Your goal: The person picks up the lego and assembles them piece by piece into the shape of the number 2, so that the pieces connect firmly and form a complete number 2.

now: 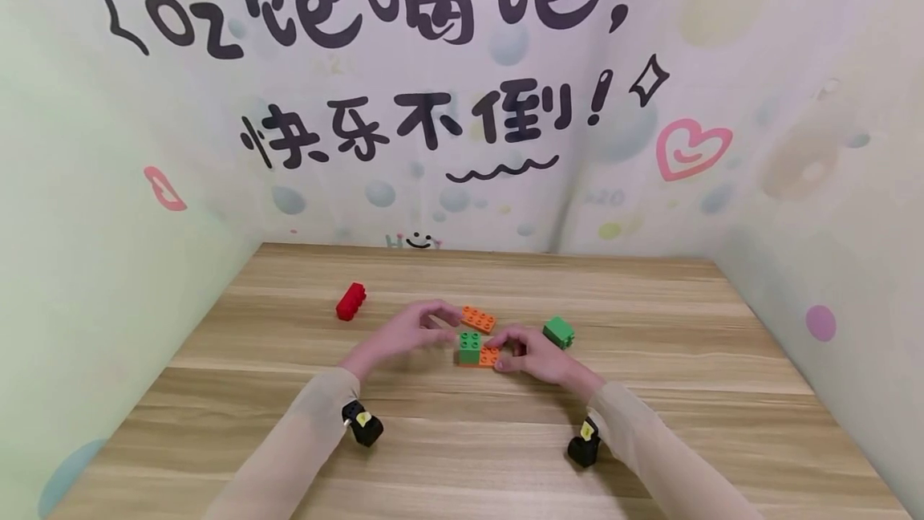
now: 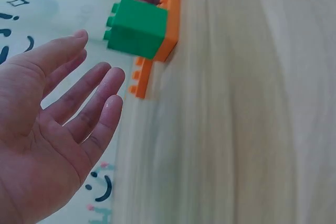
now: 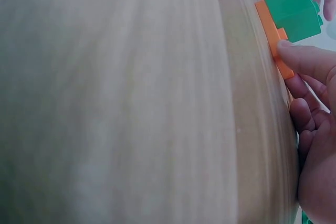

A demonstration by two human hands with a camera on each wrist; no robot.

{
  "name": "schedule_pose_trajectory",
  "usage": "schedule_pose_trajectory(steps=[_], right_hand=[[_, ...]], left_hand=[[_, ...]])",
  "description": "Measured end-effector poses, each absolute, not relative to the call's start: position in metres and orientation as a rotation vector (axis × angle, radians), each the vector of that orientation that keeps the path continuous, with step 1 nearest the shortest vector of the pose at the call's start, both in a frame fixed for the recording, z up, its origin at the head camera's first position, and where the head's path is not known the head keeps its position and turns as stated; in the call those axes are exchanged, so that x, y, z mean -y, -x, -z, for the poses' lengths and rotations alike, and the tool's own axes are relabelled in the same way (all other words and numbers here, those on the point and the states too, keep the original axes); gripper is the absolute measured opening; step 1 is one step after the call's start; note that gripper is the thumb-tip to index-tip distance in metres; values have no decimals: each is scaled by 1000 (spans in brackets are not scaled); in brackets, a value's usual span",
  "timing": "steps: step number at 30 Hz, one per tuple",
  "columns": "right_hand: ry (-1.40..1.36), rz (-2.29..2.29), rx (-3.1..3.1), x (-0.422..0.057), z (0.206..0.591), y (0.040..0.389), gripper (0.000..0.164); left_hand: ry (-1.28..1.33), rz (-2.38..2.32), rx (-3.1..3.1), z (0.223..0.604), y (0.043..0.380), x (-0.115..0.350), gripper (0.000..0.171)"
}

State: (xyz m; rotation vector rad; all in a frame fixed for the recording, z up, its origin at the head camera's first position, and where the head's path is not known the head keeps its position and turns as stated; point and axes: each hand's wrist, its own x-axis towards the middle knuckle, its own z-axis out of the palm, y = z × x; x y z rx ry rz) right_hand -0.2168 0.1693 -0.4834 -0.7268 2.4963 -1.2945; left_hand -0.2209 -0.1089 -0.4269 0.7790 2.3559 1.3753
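A green building brick (image 1: 469, 347) is stacked on the left end of an orange building brick (image 1: 489, 357) near the middle of the table. My right hand (image 1: 532, 353) pinches the bare right end of that orange brick; in the right wrist view its thumb (image 3: 302, 59) lies against it and the other fingers curl on the far side. To the left of the stack, my left hand (image 1: 413, 329) hovers with nothing in it. Its spread fingers (image 2: 97, 103) stand apart from the green brick in the left wrist view.
A second orange brick (image 1: 478, 318) lies just behind the stack. Another green brick (image 1: 559, 331) is behind my right hand, and a red brick (image 1: 350, 302) lies at the back left. Printed walls (image 1: 462, 207) border the wooden table (image 1: 462, 456).
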Motion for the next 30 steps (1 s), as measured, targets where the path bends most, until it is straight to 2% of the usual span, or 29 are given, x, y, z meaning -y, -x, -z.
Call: schedule_pose_trajectory(steps=[8, 30], right_hand=[[732, 1295, -2494, -169, 484, 216, 32], [772, 1297, -2511, -171, 484, 216, 32]], left_hand=[[-726, -1369, -2496, 420, 225, 126, 34], [-565, -1489, -2794, 432, 237, 198, 36]])
